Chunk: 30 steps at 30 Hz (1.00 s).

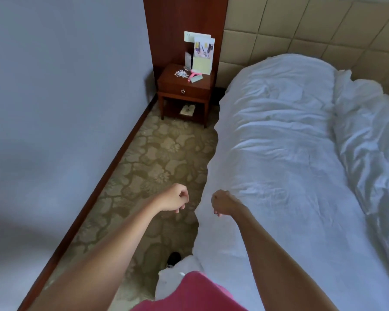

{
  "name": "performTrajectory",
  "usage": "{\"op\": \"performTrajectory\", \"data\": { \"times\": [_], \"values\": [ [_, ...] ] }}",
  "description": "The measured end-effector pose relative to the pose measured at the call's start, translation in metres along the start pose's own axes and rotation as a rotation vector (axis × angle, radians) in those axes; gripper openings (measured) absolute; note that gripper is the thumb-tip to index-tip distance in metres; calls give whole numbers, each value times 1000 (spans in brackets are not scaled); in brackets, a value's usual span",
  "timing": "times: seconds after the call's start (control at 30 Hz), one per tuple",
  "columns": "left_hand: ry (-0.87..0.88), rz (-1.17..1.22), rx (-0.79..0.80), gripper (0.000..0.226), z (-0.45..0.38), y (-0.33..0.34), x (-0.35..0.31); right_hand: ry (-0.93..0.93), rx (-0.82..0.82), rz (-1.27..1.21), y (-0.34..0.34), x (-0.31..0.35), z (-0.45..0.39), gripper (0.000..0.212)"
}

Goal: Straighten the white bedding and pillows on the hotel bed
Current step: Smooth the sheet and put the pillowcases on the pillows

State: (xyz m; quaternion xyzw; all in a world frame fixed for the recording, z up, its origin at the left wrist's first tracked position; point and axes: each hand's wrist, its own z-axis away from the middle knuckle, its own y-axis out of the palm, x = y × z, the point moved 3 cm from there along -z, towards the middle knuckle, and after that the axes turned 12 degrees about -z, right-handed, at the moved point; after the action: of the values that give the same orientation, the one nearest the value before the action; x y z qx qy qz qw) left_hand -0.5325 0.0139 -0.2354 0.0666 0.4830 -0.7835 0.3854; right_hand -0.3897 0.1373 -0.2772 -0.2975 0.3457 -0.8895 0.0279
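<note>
A person is standing at the side of a bed, both bare arms reaching forward. The left hand (174,198) is hanging over the patterned carpet (157,158) with its fingers curled inward and nothing in them. The right hand (222,203) is sitting at the near edge of the white bedding (279,164), fingers curled under; whether it is actually pinching the fabric cannot be told, since the fingertips are turning away from the camera. The bedding is lying wrinkled along the whole mattress, its left edge hanging down toward the carpet, and it is bulging at the far end just before the padded headboard (301,25). A second crumpled white mass, likely a duvet (368,142), is lying along the right side of the bed, touching the flatter sheet. In the corner, a wooden nightstand (185,90) is standing beside the bed with its drawer closed; on top it is bearing upright printed cards (202,55), a scatter of small white pieces and a pink object. Its lower open shelf is holding a small pale item, too small to identify.
</note>
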Motion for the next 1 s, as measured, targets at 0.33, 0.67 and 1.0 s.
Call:
{"op": "performTrajectory", "data": {
  "times": [0.33,0.67,1.0],
  "values": [
    [-54,-115,-44,20,-124,-158,70,-75,28,-95,-45,138,-141,27],
    [202,-252,193,21,-306,-213,28,273,-230,-205,-130,84,-231,23],
    [528,-411,313,21,-465,-305,-65,643,-455,-452,-217,94,-275,24]
  ]
}}
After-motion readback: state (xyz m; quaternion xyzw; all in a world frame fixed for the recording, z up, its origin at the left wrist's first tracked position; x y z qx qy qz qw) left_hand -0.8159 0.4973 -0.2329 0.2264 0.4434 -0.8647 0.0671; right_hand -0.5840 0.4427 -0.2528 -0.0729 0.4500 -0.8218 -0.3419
